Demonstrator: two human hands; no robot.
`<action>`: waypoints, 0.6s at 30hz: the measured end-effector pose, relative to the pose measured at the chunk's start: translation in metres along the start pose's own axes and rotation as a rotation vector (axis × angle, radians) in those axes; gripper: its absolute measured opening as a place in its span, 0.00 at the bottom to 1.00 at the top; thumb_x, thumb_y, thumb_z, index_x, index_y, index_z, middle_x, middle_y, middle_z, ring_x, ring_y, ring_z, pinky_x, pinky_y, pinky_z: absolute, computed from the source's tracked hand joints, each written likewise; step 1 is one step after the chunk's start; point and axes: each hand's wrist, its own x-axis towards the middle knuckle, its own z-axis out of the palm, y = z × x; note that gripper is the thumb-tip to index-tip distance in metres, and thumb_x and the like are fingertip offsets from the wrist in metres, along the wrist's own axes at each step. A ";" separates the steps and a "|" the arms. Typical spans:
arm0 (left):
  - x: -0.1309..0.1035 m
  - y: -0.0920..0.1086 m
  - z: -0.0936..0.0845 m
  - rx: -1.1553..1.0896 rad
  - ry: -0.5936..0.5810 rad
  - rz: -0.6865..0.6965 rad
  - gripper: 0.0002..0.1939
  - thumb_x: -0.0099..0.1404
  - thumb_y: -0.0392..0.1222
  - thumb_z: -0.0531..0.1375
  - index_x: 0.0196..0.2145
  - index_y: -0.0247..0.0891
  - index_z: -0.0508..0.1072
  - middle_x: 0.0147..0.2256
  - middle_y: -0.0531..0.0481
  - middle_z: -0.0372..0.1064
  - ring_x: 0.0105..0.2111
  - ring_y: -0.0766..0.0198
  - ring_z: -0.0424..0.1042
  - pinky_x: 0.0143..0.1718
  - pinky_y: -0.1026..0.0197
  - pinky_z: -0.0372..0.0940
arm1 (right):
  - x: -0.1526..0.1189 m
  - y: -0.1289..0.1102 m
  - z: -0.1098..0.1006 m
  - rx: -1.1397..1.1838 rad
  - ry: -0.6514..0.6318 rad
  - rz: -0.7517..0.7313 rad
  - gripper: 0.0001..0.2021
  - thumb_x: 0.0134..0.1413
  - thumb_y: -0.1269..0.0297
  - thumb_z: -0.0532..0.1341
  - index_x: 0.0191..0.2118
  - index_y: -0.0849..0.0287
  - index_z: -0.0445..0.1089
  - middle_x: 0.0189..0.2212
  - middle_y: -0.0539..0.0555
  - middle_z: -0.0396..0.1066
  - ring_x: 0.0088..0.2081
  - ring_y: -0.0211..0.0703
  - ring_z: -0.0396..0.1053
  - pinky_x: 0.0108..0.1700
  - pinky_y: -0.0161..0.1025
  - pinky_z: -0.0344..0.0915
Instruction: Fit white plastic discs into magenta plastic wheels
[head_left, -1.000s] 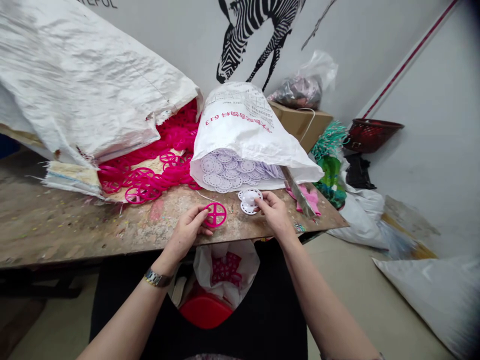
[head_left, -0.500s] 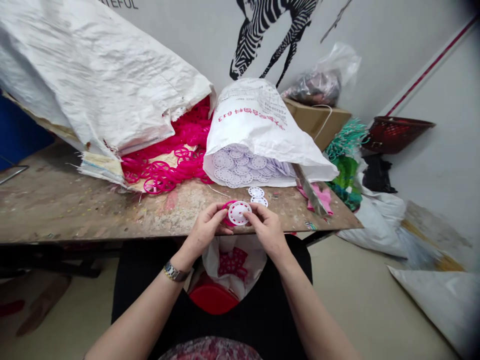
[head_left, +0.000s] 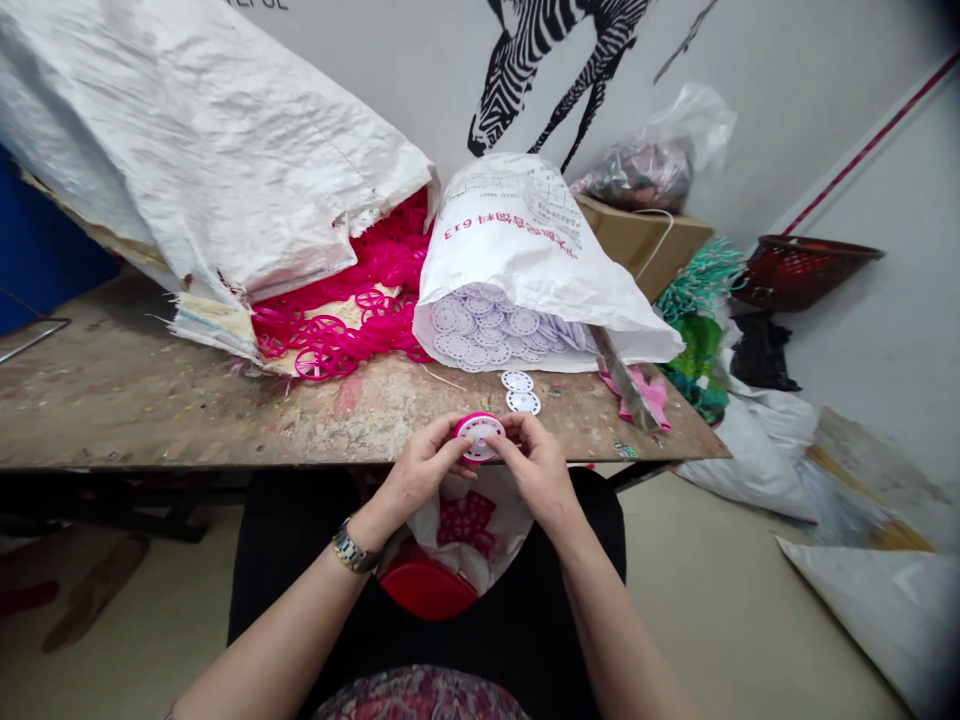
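Observation:
A white disc lies against a pink ring just above the table's front edge. My left hand pinches the pair from the left, thumb on the disc. From the right my right hand grips the same pair, its thumb also on the white face. Two loose white discs lie on the table beyond my hands. Many more white discs fill the mouth of a white sack. Pink rings spill from a larger white sack at the left.
A metal blade rests over pink cloth on the table at right. Below, between the legs, a white bag holds pink pieces above a red container. A cardboard box stands behind.
The pink ring, earlier offset to the left of the white disc, now sits almost directly behind it. The camera view has shifted slightly.

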 end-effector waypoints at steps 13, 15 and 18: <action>-0.010 0.012 0.004 0.385 0.017 0.197 0.12 0.70 0.46 0.54 0.40 0.38 0.74 0.35 0.50 0.71 0.37 0.63 0.69 0.39 0.64 0.63 | -0.020 -0.010 0.006 -0.002 0.040 -0.053 0.06 0.56 0.61 0.63 0.38 0.55 0.74 0.31 0.49 0.75 0.33 0.42 0.71 0.38 0.36 0.65; -0.011 0.012 0.007 0.418 0.044 0.209 0.11 0.70 0.45 0.53 0.37 0.38 0.73 0.32 0.52 0.70 0.34 0.65 0.67 0.37 0.65 0.61 | -0.022 -0.010 0.008 -0.019 0.060 -0.063 0.05 0.56 0.63 0.62 0.36 0.55 0.74 0.30 0.48 0.74 0.33 0.41 0.70 0.37 0.36 0.65; -0.010 0.010 0.009 0.441 0.062 0.210 0.12 0.70 0.45 0.53 0.35 0.37 0.72 0.30 0.52 0.68 0.31 0.66 0.66 0.35 0.65 0.60 | -0.022 -0.009 0.010 -0.001 0.076 -0.052 0.04 0.55 0.63 0.62 0.35 0.56 0.73 0.29 0.48 0.73 0.32 0.41 0.70 0.37 0.36 0.64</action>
